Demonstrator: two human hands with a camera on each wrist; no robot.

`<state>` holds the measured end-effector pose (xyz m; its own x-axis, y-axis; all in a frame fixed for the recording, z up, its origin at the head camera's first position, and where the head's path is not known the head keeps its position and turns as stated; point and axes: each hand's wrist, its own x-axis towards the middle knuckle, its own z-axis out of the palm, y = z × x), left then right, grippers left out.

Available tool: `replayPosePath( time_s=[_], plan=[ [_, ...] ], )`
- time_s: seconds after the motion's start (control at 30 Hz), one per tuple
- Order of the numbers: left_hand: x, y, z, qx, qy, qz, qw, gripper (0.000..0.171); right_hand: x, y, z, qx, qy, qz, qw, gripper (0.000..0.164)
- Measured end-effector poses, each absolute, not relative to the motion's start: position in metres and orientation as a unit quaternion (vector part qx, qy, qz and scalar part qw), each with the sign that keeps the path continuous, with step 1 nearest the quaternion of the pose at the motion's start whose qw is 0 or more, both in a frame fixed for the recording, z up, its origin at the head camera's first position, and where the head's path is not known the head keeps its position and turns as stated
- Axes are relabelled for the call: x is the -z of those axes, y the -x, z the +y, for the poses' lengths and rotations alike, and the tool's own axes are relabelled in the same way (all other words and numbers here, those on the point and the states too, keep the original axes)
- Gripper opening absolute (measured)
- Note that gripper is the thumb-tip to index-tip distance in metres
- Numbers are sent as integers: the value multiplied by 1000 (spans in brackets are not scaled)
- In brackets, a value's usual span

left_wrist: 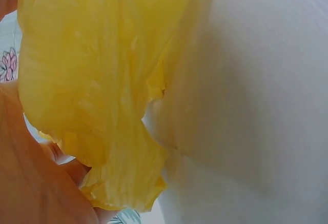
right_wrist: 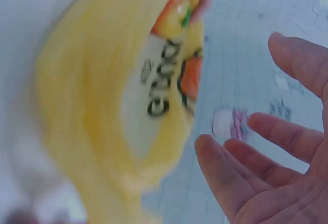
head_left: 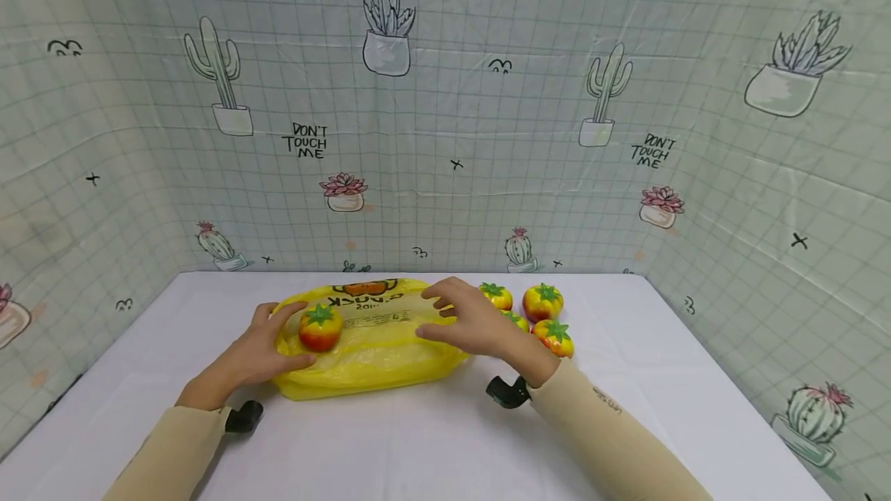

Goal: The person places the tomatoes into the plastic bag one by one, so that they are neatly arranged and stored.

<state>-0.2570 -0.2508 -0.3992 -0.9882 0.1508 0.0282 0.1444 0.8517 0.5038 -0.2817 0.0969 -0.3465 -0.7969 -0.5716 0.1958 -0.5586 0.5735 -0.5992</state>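
Note:
A yellow plastic bag (head_left: 390, 362) with dark print and an orange picture lies on its side on the white table. On it, toward its left end, sits a red-and-yellow toy tomato (head_left: 320, 328) with a green leafy top. My left hand (head_left: 254, 350) is at the bag's left end, thumb and fingers spread either side of that tomato; in the left wrist view the bag (left_wrist: 102, 70) covers part of the hand. My right hand (head_left: 466, 317) hovers over the bag's right end, fingers apart and lightly bent, holding nothing. The right wrist view shows its spread fingers (right_wrist: 277, 167) beside the bag.
Several more toy tomatoes (head_left: 543, 302) stand grouped on the table just beyond the right hand and wrist. A cloth wall (head_left: 445, 199) with a grid and cactus drawings closes off the table's back and both sides.

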Motion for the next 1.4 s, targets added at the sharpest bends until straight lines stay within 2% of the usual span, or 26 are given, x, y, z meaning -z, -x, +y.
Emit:
replayPosePath(
  time_s=[0.37,0.7,1.13,1.4],
  plan=[
    [400,257,-253,-269,-86,959,2,93,337,292,178,385,252,885,-71,52],
    [400,258,-254,-273,-83,958,4,93,328,304,216,365,202,902,-113,57],
    [400,257,-250,-271,-70,960,18,96,342,309,238,346,193,911,-114,57],
    [399,256,-252,-270,-86,959,8,94,357,303,250,323,187,923,-97,57]
  ],
)
